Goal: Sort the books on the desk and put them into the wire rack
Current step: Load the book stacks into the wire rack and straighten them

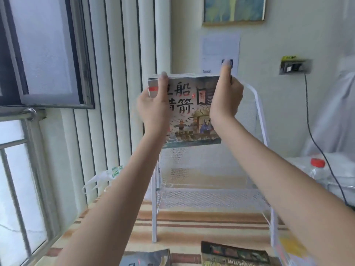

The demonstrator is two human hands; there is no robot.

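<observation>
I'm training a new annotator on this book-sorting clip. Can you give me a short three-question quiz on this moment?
1. True or false: both hands, left and right, grip the picture book.
2. Where is the picture book: A) flat on the desk, B) held up before the white wire rack, C) beside the bottle?
3. What colour is the cap of the plastic bottle?

Key: 1 true; 2 B; 3 red.

We see bright, soft daylight from the window at left; whole frame slightly blurry, edges bowed by wide-angle lens, shadows faint.
</observation>
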